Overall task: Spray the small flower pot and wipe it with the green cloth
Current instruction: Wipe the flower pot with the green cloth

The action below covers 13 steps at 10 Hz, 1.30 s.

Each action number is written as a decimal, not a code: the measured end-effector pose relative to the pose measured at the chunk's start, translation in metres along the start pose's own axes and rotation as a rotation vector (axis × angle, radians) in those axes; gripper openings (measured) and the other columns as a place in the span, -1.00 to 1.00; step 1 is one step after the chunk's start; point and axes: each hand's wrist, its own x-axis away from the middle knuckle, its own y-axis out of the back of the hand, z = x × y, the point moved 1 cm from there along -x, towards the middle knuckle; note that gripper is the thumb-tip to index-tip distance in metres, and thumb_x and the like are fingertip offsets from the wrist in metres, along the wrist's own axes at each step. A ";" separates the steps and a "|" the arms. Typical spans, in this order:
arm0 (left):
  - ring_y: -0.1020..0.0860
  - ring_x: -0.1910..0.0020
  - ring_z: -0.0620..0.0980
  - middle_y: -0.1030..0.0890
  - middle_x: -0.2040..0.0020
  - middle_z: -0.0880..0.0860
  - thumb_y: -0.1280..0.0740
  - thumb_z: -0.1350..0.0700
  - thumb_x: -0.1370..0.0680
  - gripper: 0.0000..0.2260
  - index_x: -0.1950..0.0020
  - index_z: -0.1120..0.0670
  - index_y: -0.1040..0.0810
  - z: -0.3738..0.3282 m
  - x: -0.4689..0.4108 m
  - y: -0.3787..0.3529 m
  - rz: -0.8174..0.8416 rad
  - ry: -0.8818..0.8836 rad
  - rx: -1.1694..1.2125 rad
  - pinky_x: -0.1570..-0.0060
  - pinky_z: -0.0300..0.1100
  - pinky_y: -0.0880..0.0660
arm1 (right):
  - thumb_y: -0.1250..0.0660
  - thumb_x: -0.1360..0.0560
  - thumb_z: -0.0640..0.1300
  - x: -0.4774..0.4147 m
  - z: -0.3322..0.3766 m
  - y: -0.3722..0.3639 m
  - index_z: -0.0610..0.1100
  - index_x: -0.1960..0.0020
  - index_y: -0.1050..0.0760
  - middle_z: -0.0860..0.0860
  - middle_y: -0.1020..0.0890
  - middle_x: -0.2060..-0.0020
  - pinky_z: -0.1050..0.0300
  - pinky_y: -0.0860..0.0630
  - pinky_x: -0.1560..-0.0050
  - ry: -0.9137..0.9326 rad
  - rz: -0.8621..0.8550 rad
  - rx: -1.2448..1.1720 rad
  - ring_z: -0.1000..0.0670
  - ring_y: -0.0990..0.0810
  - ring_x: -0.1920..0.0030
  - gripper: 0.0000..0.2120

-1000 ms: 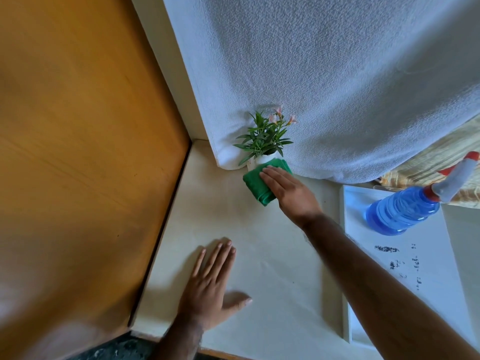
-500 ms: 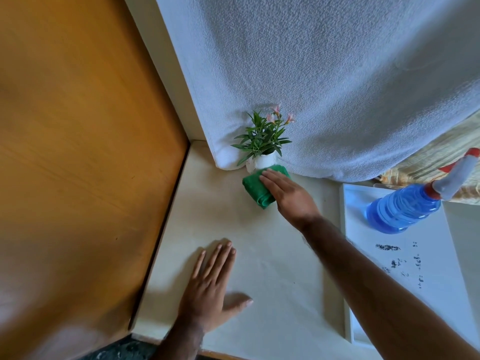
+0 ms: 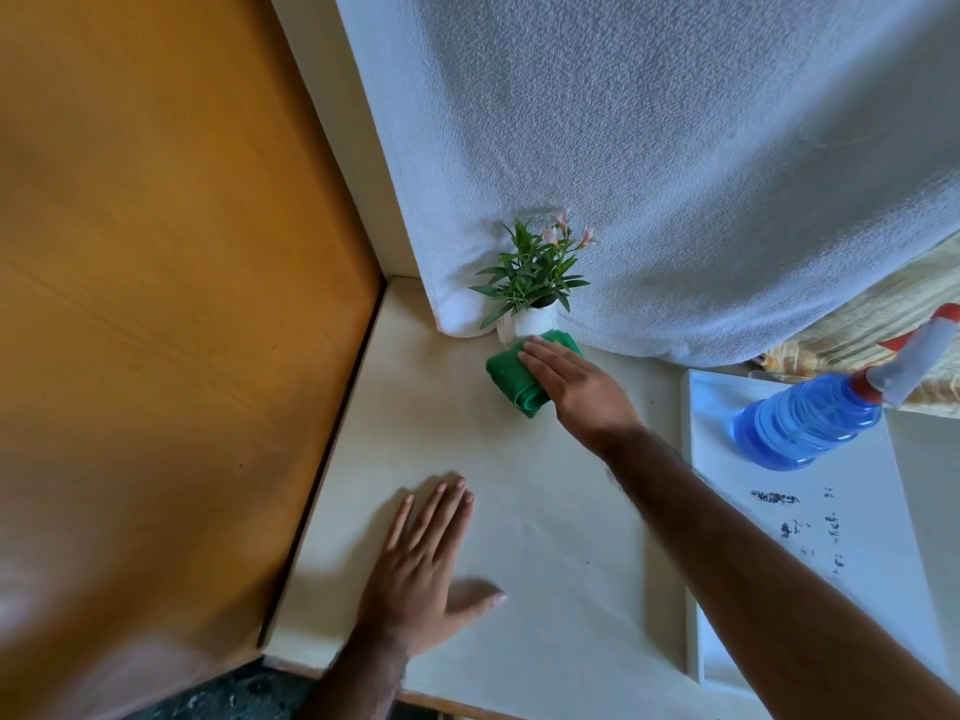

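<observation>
A small white flower pot (image 3: 530, 320) with green leaves and pink blooms stands at the back of the cream surface (image 3: 519, 511), against a white textured fabric. A folded green cloth (image 3: 511, 376) lies right in front of the pot, touching its base. My right hand (image 3: 576, 384) lies flat on the cloth with the fingers pointing left, pressing it down. Flat on the cream surface near the front rests my left hand (image 3: 423, 566), fingers apart and holding nothing. A blue spray bottle (image 3: 810, 418) with a white and red nozzle stands at the right on a white board.
A wooden panel (image 3: 171, 304) walls off the left side. White textured fabric (image 3: 675, 148) hangs behind the pot. The white board (image 3: 831, 553) under the bottle carries dark smudges. Yellowish patterned cloth (image 3: 852, 324) shows at the far right.
My right hand has slid the green cloth slightly down and off the pot's front, so more of the white pot shows. My left hand has stayed in place.
</observation>
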 end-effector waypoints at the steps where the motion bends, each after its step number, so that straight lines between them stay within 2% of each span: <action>1: -0.04 -0.72 0.10 -0.02 -0.76 0.08 -0.20 -0.57 -0.52 0.04 -0.73 0.12 -0.05 0.000 0.001 -0.001 0.005 0.000 -0.006 -0.58 0.26 -0.11 | -0.13 -0.44 -0.41 0.003 -0.002 0.003 -0.32 -0.39 -0.51 -0.23 -0.55 -0.36 -0.22 -0.56 -0.25 0.028 0.003 0.013 -0.25 -0.52 -0.37 -0.46; 2: -0.02 -0.72 0.10 0.00 -0.76 0.08 -0.19 -0.58 -0.52 0.05 -0.73 0.12 -0.03 0.001 0.000 -0.002 0.003 0.000 -0.012 -0.59 0.26 -0.08 | -0.07 -0.46 -0.38 -0.013 -0.003 0.014 -0.28 -0.42 -0.49 -0.19 -0.53 -0.40 -0.10 -0.45 -0.39 0.073 -0.064 0.036 -0.19 -0.49 -0.40 -0.44; 3: -0.02 -0.72 0.10 0.00 -0.76 0.08 -0.19 -0.58 -0.51 0.05 -0.73 0.12 -0.03 0.002 0.001 -0.003 0.004 0.002 -0.014 -0.60 0.25 -0.07 | -0.08 -0.50 -0.36 -0.024 0.001 0.021 -0.30 -0.38 -0.52 -0.21 -0.56 -0.36 -0.07 -0.41 -0.40 0.111 -0.096 0.079 -0.21 -0.54 -0.36 -0.51; 4: -0.02 -0.72 0.09 0.00 -0.76 0.08 -0.18 -0.58 -0.51 0.05 -0.73 0.12 -0.03 0.002 0.002 -0.005 0.003 0.002 -0.008 -0.59 0.25 -0.08 | -0.10 -0.53 -0.35 -0.010 0.000 0.011 -0.36 -0.30 -0.57 -0.27 -0.61 -0.28 -0.19 -0.45 -0.32 0.183 -0.057 0.119 -0.28 -0.60 -0.28 -0.57; 5: -0.03 -0.72 0.10 0.00 -0.76 0.08 -0.18 -0.58 -0.51 0.05 -0.73 0.12 -0.03 0.001 0.001 -0.004 0.007 0.004 -0.010 -0.59 0.26 -0.09 | -0.36 -0.44 -0.50 0.002 -0.006 0.005 -0.39 -0.28 -0.58 -0.29 -0.63 -0.24 -0.25 -0.49 -0.26 0.165 -0.046 0.114 -0.31 -0.61 -0.24 -0.60; 6: -0.03 -0.72 0.10 0.00 -0.76 0.08 -0.18 -0.58 -0.51 0.05 -0.73 0.12 -0.03 0.001 0.001 -0.004 0.005 0.004 -0.010 -0.59 0.26 -0.09 | -0.44 -0.39 -0.54 0.002 -0.005 0.004 -0.36 -0.30 -0.57 -0.27 -0.62 -0.27 -0.22 -0.51 -0.27 0.147 -0.081 0.089 -0.29 -0.60 -0.27 -0.52; 7: -0.02 -0.72 0.09 0.00 -0.76 0.08 -0.17 -0.58 -0.52 0.04 -0.73 0.12 -0.03 0.001 0.000 -0.002 0.005 0.001 -0.016 -0.59 0.25 -0.08 | -0.15 -0.53 -0.38 -0.011 0.005 0.010 -0.33 -0.33 -0.56 -0.23 -0.60 -0.31 -0.10 -0.42 -0.38 0.186 -0.125 0.099 -0.22 -0.56 -0.33 -0.58; 8: -0.01 -0.72 0.09 0.00 -0.76 0.08 -0.16 -0.59 -0.52 0.04 -0.73 0.12 -0.03 0.000 0.001 -0.001 0.015 0.005 -0.026 -0.60 0.24 -0.07 | -0.06 -0.51 -0.34 -0.016 0.010 0.008 -0.36 -0.31 -0.56 -0.26 -0.60 -0.29 -0.14 -0.39 -0.38 0.176 -0.096 0.105 -0.25 -0.58 -0.31 -0.53; 9: -0.03 -0.72 0.09 -0.03 -0.75 0.09 -0.18 -0.58 -0.52 0.04 -0.72 0.13 -0.07 -0.001 0.000 0.000 0.007 0.001 -0.022 -0.59 0.24 -0.08 | -0.16 -0.50 -0.41 -0.003 0.003 -0.002 -0.37 -0.32 -0.55 -0.29 -0.59 -0.29 -0.27 -0.51 -0.29 0.121 -0.055 0.080 -0.31 -0.58 -0.29 -0.57; 10: -0.03 -0.72 0.09 -0.06 -0.75 0.10 -0.18 -0.58 -0.52 0.03 -0.72 0.14 -0.09 0.000 0.000 0.002 0.009 -0.001 -0.027 -0.59 0.24 -0.09 | -0.39 -0.36 -0.56 0.014 -0.001 -0.007 -0.36 -0.34 -0.54 -0.28 -0.59 -0.30 -0.30 -0.58 -0.17 0.046 -0.017 0.035 -0.32 -0.56 -0.30 -0.45; 11: -0.03 -0.72 0.09 -0.06 -0.75 0.11 -0.16 -0.58 -0.52 0.03 -0.72 0.14 -0.08 0.001 0.000 0.003 0.023 0.003 -0.033 -0.59 0.24 -0.09 | -0.40 -0.34 -0.56 0.027 -0.002 0.001 -0.31 -0.36 -0.54 -0.23 -0.59 -0.32 -0.23 -0.56 -0.23 0.010 -0.041 0.030 -0.27 -0.56 -0.32 -0.40; 12: -0.06 -0.71 0.11 -0.07 -0.74 0.12 -0.14 -0.59 -0.52 0.03 -0.72 0.15 -0.08 0.002 0.000 0.004 0.040 0.005 -0.038 -0.59 0.25 -0.11 | -0.31 -0.42 -0.52 0.043 -0.002 0.018 -0.27 -0.41 -0.50 -0.19 -0.55 -0.37 -0.16 -0.47 -0.35 -0.040 -0.077 0.026 -0.21 -0.50 -0.39 -0.43; 13: -0.10 -0.70 0.13 -0.10 -0.73 0.14 -0.11 -0.58 -0.54 0.03 -0.71 0.17 -0.09 0.002 0.001 0.005 0.051 -0.005 -0.046 -0.59 0.26 -0.14 | -0.30 -0.45 -0.52 0.078 -0.001 0.037 -0.28 -0.42 -0.50 -0.18 -0.54 -0.39 -0.15 -0.46 -0.37 -0.114 -0.139 0.020 -0.20 -0.48 -0.41 -0.45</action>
